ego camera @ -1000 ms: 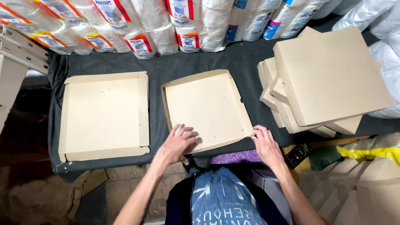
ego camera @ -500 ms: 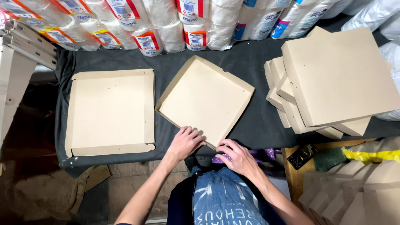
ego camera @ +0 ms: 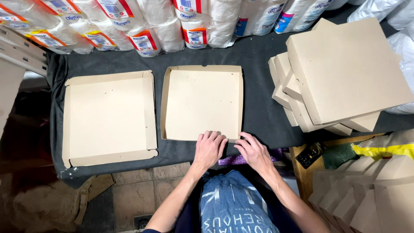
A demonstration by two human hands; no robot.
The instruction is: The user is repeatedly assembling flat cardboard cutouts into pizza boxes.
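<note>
A shallow cardboard box tray is laid flat at the middle of the dark-covered table, its near wall at the front edge. That wall is pressed down by the left hand and right hand, fingers spread flat and grasping nothing, apparently to fold it. A second tray lies to the left, a stack of closed boxes at the right edge.

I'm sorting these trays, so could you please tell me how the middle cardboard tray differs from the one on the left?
The middle tray looks smaller than the left tray. Both hands, left hand and right hand, rest on the middle tray's near edge; nothing touches the left tray. The left tray's near edge reaches the table's front; the middle tray sits farther back. Both are plain tan cardboard, open side up.
</note>
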